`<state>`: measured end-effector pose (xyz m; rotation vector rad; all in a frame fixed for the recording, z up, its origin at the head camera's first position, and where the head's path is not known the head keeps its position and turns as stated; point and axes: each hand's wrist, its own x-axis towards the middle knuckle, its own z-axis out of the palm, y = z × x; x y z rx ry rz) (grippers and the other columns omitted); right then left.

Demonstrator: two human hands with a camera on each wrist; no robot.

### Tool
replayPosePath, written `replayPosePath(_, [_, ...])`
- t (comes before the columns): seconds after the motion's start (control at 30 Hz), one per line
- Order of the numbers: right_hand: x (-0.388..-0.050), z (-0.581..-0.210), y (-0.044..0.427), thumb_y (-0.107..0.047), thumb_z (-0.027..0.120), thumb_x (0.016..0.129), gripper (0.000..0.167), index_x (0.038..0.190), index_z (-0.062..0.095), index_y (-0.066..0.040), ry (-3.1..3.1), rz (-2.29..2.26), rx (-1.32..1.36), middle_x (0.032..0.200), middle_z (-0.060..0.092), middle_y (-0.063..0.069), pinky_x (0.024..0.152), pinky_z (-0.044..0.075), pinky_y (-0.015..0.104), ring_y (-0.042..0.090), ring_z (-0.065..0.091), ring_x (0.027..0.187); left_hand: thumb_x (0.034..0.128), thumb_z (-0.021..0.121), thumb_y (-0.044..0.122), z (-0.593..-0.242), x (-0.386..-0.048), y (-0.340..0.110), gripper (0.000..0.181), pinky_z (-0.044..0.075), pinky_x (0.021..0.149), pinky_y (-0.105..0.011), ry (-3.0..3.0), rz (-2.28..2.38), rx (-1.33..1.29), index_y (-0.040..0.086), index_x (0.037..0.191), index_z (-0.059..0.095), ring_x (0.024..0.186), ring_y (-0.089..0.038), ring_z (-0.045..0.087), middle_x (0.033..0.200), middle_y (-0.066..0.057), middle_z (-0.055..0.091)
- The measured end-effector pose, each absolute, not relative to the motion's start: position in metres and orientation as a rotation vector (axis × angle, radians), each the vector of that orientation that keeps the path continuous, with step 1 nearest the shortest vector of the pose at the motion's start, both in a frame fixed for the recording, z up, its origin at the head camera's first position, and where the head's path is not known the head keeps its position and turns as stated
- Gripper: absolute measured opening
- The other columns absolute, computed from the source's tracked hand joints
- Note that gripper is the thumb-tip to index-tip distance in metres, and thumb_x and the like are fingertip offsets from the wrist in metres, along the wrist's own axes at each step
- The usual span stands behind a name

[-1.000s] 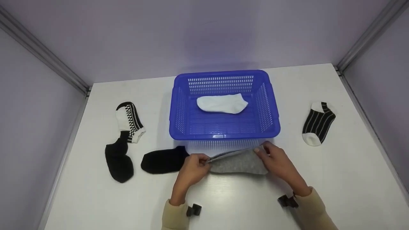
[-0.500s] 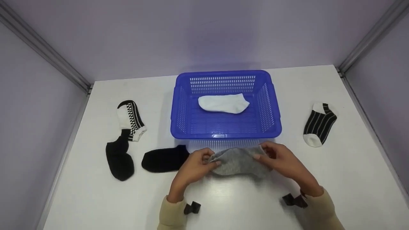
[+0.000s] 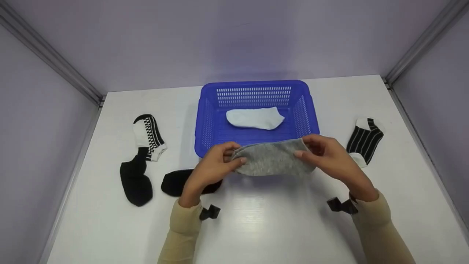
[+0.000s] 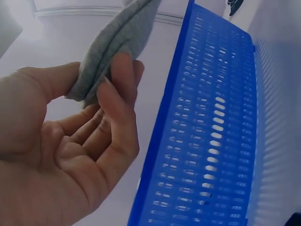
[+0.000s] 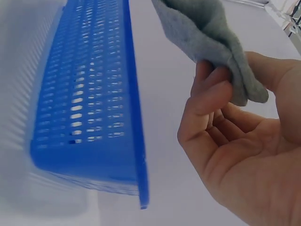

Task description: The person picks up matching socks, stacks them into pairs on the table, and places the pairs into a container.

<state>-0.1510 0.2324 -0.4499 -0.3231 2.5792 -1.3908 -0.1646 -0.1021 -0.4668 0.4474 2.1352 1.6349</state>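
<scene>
A grey sock (image 3: 273, 159) is stretched sideways between both hands, lifted in front of the blue basket (image 3: 199, 128) and overlapping its front rim in the head view. The left hand (image 3: 210, 167) pinches one end between thumb and fingers; the left wrist view shows the folded grey cloth (image 4: 113, 47) in that pinch. At the other end the right hand (image 3: 331, 157) pinches the sock, its doubled edge (image 5: 240, 75) showing in the right wrist view. Inside the basket lies a white sock (image 3: 254, 118).
To the left lie a checkered white-and-black sock (image 3: 148, 135) and a black sock (image 3: 136, 183) touching it. Another black sock (image 3: 176, 182) is partly behind the left hand. A striped black-and-white sock (image 3: 365, 141) lies right of the basket.
Both hands have raised the grey sock and carried it forward, from below the basket to over its front rim. The other socks and the basket have stayed put.
</scene>
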Motion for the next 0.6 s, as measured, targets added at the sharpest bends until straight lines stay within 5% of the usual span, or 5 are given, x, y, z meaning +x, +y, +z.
replayPosePath(0.2, [-0.173,-0.435,0.228,-0.028,0.071,0.102,0.034,0.128,0.068,-0.007,2.611,-1.372,-0.341,0.112,0.07,0.008,0.086,0.052,0.016,0.019,0.062,0.099,0.0989,0.07,0.008,-0.452,-0.186,-0.111,0.028,0.062,0.078,-0.03,2.215,1.646,0.455,0.0,0.125,0.066,0.099,-0.019,0.076,0.114,-0.017,0.074])
replayPosePath(0.47, [-0.209,-0.425,0.221,-0.031,0.073,0.1,0.031,0.121,0.072,-0.008,2.583,-1.478,-0.324,0.099,0.063,0.003,0.074,0.05,0.021,0.015,0.056,0.087,0.1004,0.068,0.009,-0.439,-0.218,-0.113,0.028,0.063,0.085,-0.043,2.321,1.645,0.387,0.002,0.127,0.066,0.097,-0.02,0.075,0.117,-0.017,0.072])
replayPosePath(0.6, [-0.232,-0.421,0.218,-0.03,0.073,0.1,0.03,0.12,0.072,-0.008,2.572,-1.537,-0.288,0.097,0.065,0.0,0.073,0.053,0.021,0.014,0.059,0.085,0.1009,0.068,0.011,-0.436,-0.238,-0.11,0.028,0.062,0.086,-0.037,2.364,1.623,0.39,0.002,0.128,0.066,0.102,-0.023,0.074,0.117,-0.017,0.073])
